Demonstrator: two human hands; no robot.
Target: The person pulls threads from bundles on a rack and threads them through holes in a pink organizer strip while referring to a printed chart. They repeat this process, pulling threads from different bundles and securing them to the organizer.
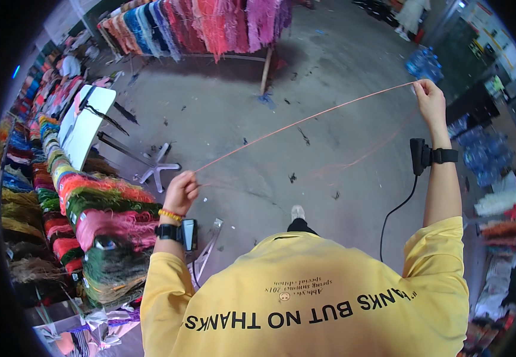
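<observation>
A thin pink-orange strand of yarn (305,123) stretches taut between my two hands, rising from lower left to upper right. My left hand (182,193) is closed round its left end, close to the racks of yarn; a short loose tail shows beside the fingers. With arm extended far out to the right, my right hand (430,102) pinches the other end between thumb and fingertips. A second, fainter strand (359,159) hangs slack below the taut one, blurred in places.
Many-coloured yarn hanks (112,238) crowd racks on the left. More hanks (210,27) hang from a rail ahead. A white tabletop (85,125) is tilted beside a star-shaped base (158,168). Blue water bottles (424,62) stand at the right. Dark scraps litter the grey floor (258,196).
</observation>
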